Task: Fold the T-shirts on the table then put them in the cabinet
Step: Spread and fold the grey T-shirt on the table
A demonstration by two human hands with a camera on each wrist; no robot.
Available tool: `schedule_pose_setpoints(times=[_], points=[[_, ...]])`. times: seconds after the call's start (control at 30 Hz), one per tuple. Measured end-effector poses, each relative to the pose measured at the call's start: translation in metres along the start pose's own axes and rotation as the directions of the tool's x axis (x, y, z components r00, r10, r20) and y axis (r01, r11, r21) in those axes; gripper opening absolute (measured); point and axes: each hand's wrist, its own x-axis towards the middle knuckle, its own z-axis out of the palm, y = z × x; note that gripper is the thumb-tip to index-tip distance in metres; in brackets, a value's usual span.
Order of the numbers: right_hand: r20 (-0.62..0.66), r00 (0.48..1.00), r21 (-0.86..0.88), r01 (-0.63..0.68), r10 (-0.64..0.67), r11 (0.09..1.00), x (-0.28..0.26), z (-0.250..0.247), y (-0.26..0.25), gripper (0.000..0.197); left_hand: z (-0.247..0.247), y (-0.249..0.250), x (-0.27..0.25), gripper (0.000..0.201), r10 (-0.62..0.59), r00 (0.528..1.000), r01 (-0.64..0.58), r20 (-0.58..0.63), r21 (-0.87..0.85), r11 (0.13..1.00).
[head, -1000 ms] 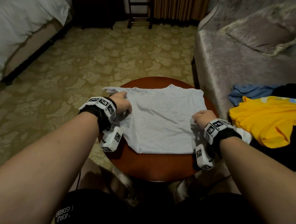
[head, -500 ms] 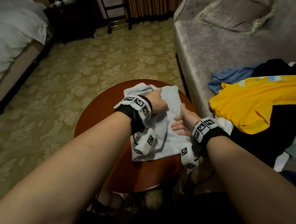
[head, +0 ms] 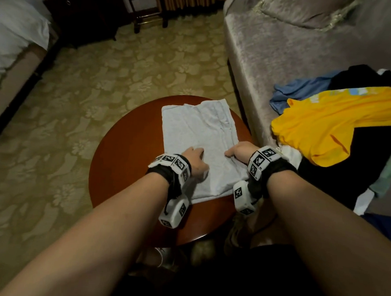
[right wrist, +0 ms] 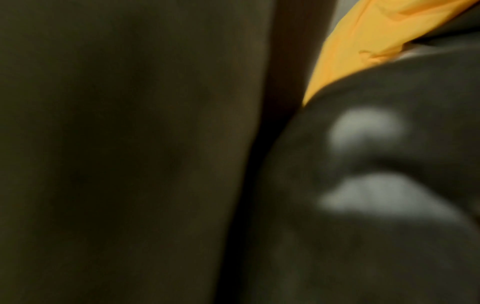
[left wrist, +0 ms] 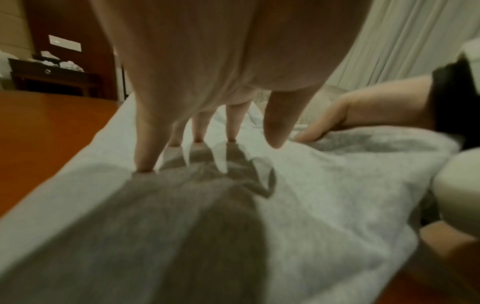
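Observation:
A light grey T-shirt [head: 200, 129] lies folded into a narrow rectangle on the round red-brown table [head: 125, 157]. My left hand [head: 197, 158] rests on the shirt's near half, and the left wrist view shows its straight fingertips [left wrist: 197, 139] pressing down on the cloth [left wrist: 324, 195]. My right hand [head: 236, 152] is at the shirt's right edge with its thumb on top and its fingers curled out of sight at the hem; the left wrist view shows the same right hand [left wrist: 327, 121] with the cloth bunched up beside it. The right wrist view is dark and blurred.
A grey sofa [head: 276, 49] stands right of the table, bearing a heap of clothes: a yellow shirt [head: 328, 124], a blue one [head: 296, 90] and black ones [head: 359, 80]. A bed [head: 13, 33] is at the left and a dark cabinet [head: 84, 10] at the back. Patterned carpet surrounds the table.
The shirt lay spread wide; its left side has been folded over, leaving a narrow rectangle. Both hands have come to the near end, left flat on top, right at the edge.

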Motion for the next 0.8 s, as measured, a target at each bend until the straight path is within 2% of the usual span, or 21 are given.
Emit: schedule_pose_setpoints(times=[0.1,0.2,0.27,0.3,0.37,0.43,0.47,0.57,0.63,0.67,0.73,0.8], points=[[0.023,0.999,-0.040,-0.023,0.024,0.999,-0.003,0.007,-0.002,0.049,0.022,-0.013,0.008,0.078,-0.031,0.999,0.032,-0.035,0.020,0.999],[0.059,0.998,0.027,-0.032,0.031,0.999,-0.012,0.012,-0.005,0.059,0.031,-0.023,0.011,0.089,-0.033,0.998,0.033,-0.054,0.008,0.999],[0.034,0.999,-0.080,-0.027,0.029,0.996,-0.015,0.011,-0.013,0.065,0.031,-0.028,0.011,0.096,-0.025,0.999,0.026,-0.042,0.026,0.999],[-0.041,0.999,-0.155,-0.019,0.013,0.988,-0.013,0.009,-0.019,0.064,0.031,-0.032,0.010,0.100,-0.028,0.999,0.030,-0.032,0.036,0.999],[-0.233,0.968,-0.273,0.030,-0.096,0.962,-0.007,0.003,-0.028,0.046,0.030,-0.042,0.011,0.109,-0.025,1.000,0.025,-0.013,0.049,0.998],[-0.333,0.906,-0.377,0.128,-0.263,0.917,0.001,0.004,-0.037,0.026,0.026,-0.053,0.009,0.119,0.002,1.000,-0.002,-0.011,0.073,0.997],[-0.317,0.884,-0.427,0.190,-0.343,0.884,0.006,0.009,-0.041,0.026,0.024,-0.059,0.009,0.123,0.025,1.000,-0.024,-0.014,0.099,0.995],[-0.108,0.845,-0.615,0.357,-0.524,0.703,0.011,0.032,-0.058,0.040,0.022,-0.073,0.009,0.134,0.068,0.998,-0.064,-0.018,0.161,0.985],[0.009,0.865,-0.713,0.357,-0.501,0.603,0.019,0.044,-0.065,0.043,0.021,-0.084,0.010,0.138,0.075,0.997,-0.074,0.004,0.157,0.985],[0.020,0.889,-0.740,0.321,-0.457,0.591,0.025,0.045,-0.066,0.042,0.019,-0.091,0.010,0.137,0.083,0.996,-0.084,0.015,0.160,0.983],[-0.007,0.948,-0.766,0.200,-0.318,0.610,0.033,0.042,-0.065,0.040,0.012,-0.107,0.006,0.134,0.096,0.995,-0.101,0.035,0.201,0.974],[-0.052,0.978,-0.799,0.080,-0.200,0.596,0.031,0.037,-0.061,0.048,0.003,-0.127,0.005,0.129,0.084,0.995,-0.092,0.046,0.238,0.967]])
